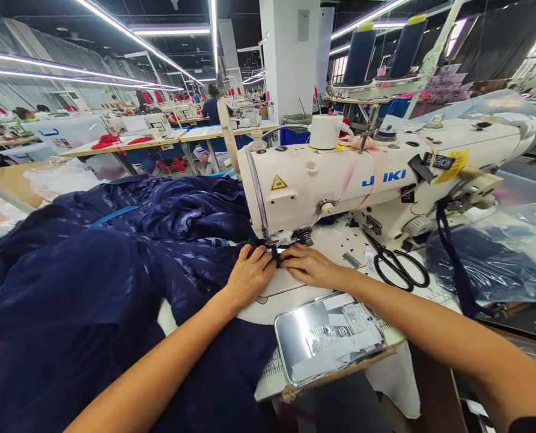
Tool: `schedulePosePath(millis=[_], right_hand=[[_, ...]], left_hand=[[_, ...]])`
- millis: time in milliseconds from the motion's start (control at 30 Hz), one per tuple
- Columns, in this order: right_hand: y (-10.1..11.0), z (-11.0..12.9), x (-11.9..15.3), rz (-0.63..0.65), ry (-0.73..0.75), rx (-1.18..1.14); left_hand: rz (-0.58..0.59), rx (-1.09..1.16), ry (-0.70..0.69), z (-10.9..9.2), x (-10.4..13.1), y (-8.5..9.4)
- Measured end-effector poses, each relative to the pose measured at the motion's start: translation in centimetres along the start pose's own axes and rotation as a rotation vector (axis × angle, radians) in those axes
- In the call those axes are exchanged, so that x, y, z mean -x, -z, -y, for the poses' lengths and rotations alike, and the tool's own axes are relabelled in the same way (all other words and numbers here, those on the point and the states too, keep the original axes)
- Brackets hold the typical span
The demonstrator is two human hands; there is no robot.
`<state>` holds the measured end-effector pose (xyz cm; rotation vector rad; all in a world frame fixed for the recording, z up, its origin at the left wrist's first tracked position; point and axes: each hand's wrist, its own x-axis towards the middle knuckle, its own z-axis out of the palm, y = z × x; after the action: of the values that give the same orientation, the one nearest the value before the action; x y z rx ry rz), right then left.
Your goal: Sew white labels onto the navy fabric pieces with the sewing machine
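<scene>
At the needle of a white sewing machine (295,174), both my hands work on navy fabric (92,270). My left hand (252,276) lies over the fabric's edge just left of the presser foot, its fingers bent down onto it. My right hand (315,266) is on the other side, its fingertips closed on a small dark piece of the fabric beneath the needle. The fingertips of the two hands almost meet. The bulk of the garment spreads in folds to the left and hangs over the table's front edge. The presser foot is partly hidden by my fingers.
Black-handled scissors (401,267) lie right of the machine bed. A metal tin (290,337) holding white labels sits at the front edge. Clear plastic bags of navy fabric (488,252) are at right. Thread cones (360,54) stand behind; people sit at other machines.
</scene>
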<state>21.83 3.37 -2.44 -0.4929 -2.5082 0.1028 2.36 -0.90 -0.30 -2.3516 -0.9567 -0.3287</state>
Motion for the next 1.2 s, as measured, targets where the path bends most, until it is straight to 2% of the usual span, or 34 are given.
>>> schedulePosePath(millis=[200, 367, 500, 700, 1200], right_hand=[[0.1, -0.2, 0.0, -0.014, -0.022, -0.063], [0.0, 0.1, 0.2, 0.036, 0.005, 0.092], [0.1, 0.2, 0.3, 0.046, 0.004, 0.129], [0.2, 0.1, 0.2, 0.044, 0.019, 0.121], [-0.1, 0.2, 0.0, 0.029, 0.032, 0.186]], left_hand=[[0.032, 0.144, -0.018, 0.7, -0.1, -0.8], [0.066, 0.259, 0.038, 0.8, 0.3, -0.3], [0.143, 0.338, 0.06, 0.8, 0.9, 0.1], [0.208, 0.358, 0.07, 0.9, 1.2, 0.4], [0.243, 0.419, 0.11, 1.0, 1.0, 0.3]])
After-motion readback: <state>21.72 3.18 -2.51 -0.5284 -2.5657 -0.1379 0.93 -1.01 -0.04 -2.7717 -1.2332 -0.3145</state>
